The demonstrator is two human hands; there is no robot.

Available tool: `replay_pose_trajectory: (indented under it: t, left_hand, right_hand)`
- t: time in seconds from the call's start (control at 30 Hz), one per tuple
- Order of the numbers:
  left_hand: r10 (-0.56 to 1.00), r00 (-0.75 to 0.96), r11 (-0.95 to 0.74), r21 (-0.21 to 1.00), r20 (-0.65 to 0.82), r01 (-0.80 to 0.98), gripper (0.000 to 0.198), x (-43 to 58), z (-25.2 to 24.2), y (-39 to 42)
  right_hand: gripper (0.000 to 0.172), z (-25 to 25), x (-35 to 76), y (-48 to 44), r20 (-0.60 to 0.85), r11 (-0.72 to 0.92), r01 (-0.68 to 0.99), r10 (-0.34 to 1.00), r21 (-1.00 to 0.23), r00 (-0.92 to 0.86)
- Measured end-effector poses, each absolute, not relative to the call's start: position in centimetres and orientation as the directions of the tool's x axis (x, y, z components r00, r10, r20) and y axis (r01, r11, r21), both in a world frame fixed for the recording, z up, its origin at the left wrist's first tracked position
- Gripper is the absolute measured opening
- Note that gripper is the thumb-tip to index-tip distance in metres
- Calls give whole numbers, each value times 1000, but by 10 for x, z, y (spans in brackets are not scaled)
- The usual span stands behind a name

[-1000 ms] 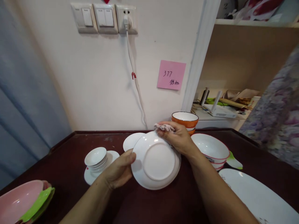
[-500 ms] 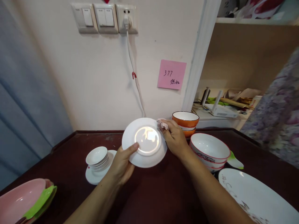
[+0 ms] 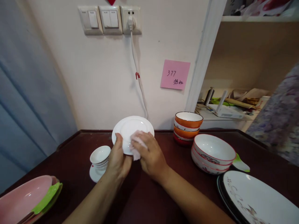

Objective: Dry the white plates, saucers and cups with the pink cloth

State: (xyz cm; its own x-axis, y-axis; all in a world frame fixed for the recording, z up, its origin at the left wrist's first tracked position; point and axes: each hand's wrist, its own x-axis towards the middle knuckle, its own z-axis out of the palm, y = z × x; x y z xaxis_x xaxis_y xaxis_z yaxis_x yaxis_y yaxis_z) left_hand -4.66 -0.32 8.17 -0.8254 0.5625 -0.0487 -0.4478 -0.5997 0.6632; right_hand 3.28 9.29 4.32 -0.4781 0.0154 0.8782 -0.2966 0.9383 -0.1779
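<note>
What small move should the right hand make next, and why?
Probably slide the pale cloth across the white plate toward its far side: the right hand holds it on the near right part, the left hand grips the near left edge, and the far side lies uncovered.

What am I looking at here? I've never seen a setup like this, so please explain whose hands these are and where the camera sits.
There is no machine: these are one person's bare hands, seen by a single head-worn camera looking forward and down. The left hand holds a white plate up off the dark table; the right hand presses a pale, crumpled cloth against it. On the table at left are a pink dish and stacked small white bowls; at right, stacked orange bowls, red-rimmed bowls and a large patterned plate.
</note>
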Motion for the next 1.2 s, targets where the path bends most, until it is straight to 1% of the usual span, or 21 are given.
replay_pose_trajectory:
  t: [0.07,0.13,0.17,0.2,0.27,0.33,0.43,0.53,0.63,0.73,0.8,0.83,0.93,1.03,1.13,1.2]
  left_hand:
    - [524,-852,-606,703,2,-371,46,-43,81,-1]
    - [561,-827,-533,759,-13,-374,46,-36,79,1]
    - [599,-800,-478,786,-36,-393,48,-31,78,1]
    - [640,-766,-420,807,-61,-416,49,-26,76,1]
    - [721,-684,-318,823,-111,-470,53,-17,72,1]
    - [791,-594,-254,802,-149,-540,58,-10,67,2]
    - [842,-511,-240,732,-169,-637,62,-8,61,4]
    - [837,-530,-322,662,-135,-677,64,-16,60,2]
    - [810,-573,-392,611,-124,-687,61,-29,65,-5]
    - [817,-541,-340,594,-198,-729,60,-40,74,-13]
    - [822,-520,-302,597,-231,-743,57,-45,80,-15]
    - [816,-533,-313,605,-224,-733,54,-47,82,-15]
    - [729,-673,-464,637,-120,-616,44,-53,84,-11]
    - [614,-789,-579,662,-30,-476,40,-56,85,-9]
    - [556,-830,-574,702,-43,-421,43,-55,85,-9]
    - [560,-827,-536,734,-61,-417,47,-51,84,-10]
  right_hand:
    - [44,45,32,112,876,893,-270,223,-359,-427]
    - [41,47,32,133,818,817,-229,420,-530,-393]
    - [38,49,33,142,777,776,-203,496,-597,-387]
    - [36,51,35,149,740,744,-178,548,-644,-389]
    - [33,56,39,157,700,717,-148,579,-682,-418]
    - [31,62,43,154,700,740,-146,526,-657,-482]
    - [32,69,47,133,727,830,-170,345,-532,-594]
    - [36,71,48,105,711,917,-205,109,-341,-695]
    - [35,72,50,83,651,946,-269,-90,-181,-754]
    - [30,76,54,74,594,940,-334,-230,-70,-771]
    - [28,82,59,75,554,929,-369,-291,-30,-780]
    - [27,86,61,77,541,924,-382,-308,-27,-783]
    - [30,98,68,89,546,920,-384,-282,-80,-789]
    - [28,100,68,108,640,919,-347,-154,-187,-752]
    - [29,93,63,130,762,898,-319,28,-304,-647]
    - [33,88,59,143,796,886,-278,150,-371,-587]
